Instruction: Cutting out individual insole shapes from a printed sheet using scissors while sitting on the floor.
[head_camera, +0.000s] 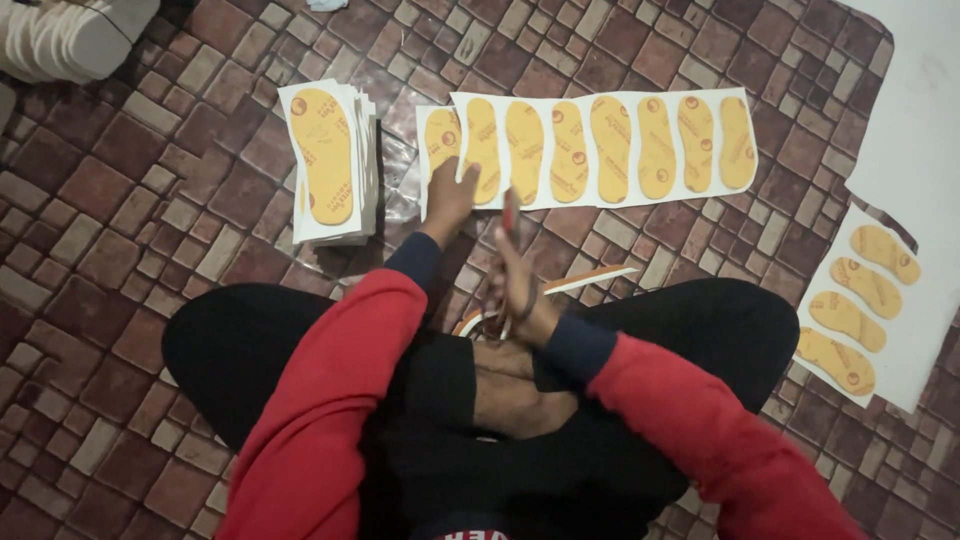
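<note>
A floor (150, 330) patterned like reddish-brown brick fills the view, and a person in red sleeves and black trousers is seen seated cross-legged on it. Taken as the landmark, a long white sheet (590, 195) printed with a row of yellow insole shapes lies flat on the floor just beyond the knees, its long axis running from left to right, each insole shape standing crosswise to it. To the right of the long sheet, well apart, a second white sheet (905, 290) with four more yellow insole shapes is laid at an angle. To the left of the long sheet, near its end, a stack of cut cards (330, 165) is piled, each bearing a single yellow insole. The left hand (452, 195) is pressed flat on the left end of the long sheet, fingers spread, touching the first insole shapes. The right hand (518, 285) is held just below the long sheet's near edge, closed around scissors (510, 215) with a reddish part, though motion blur hides whether the blades are parted. The scissors are pointed up toward the sheet, which lies directly ahead of them; the left hand is the nearer one, being already on it. A curled paper offcut (590, 280) is seen below the long sheet, beside the right wrist.
</note>
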